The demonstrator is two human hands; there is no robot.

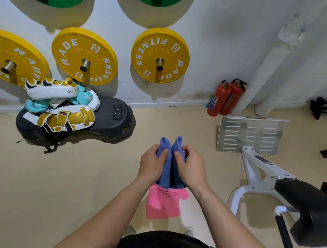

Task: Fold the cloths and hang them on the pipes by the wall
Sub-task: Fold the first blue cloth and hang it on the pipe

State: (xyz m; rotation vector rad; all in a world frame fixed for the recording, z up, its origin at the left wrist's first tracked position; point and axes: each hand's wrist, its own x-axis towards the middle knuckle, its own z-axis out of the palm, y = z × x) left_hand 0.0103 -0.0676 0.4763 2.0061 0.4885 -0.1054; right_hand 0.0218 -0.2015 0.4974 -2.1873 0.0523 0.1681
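Hands side by side above the floor (pixel 30 180), left hand (pixel 152 164) and right hand (pixel 191 168) each gripping the blue cloth (pixel 166 165), pink cloth (pixel 162 204) hanging just beneath the blue cloth, wrapped pipes (pixel 266 70) well beyond it by the wall.

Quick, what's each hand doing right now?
Left hand: grips the blue cloth.
Right hand: grips the same blue cloth.
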